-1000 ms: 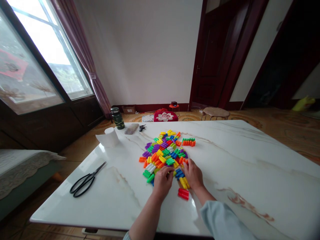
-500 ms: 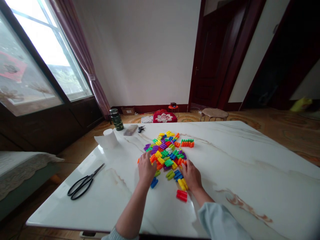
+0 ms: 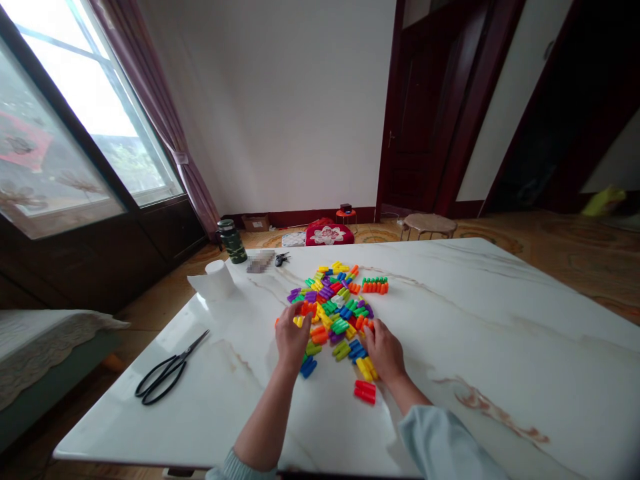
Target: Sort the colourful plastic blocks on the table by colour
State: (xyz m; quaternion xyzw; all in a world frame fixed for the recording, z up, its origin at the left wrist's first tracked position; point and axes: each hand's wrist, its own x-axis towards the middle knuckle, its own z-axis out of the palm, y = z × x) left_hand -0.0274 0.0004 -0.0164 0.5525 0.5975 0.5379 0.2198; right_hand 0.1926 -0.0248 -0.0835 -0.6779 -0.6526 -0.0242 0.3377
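While bright, multicoloured pieces (image 3: 340, 326) cluster, the left hand (image 3: 292, 335) pinches an orange one (image 3: 309, 309), the right hand's (image 3: 387, 352) grip unclear.

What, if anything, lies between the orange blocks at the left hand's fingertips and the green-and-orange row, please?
The middle of the colourful pile does: it spreads across the table between the orange blocks at the left hand and the green-and-orange row on the pile's right.
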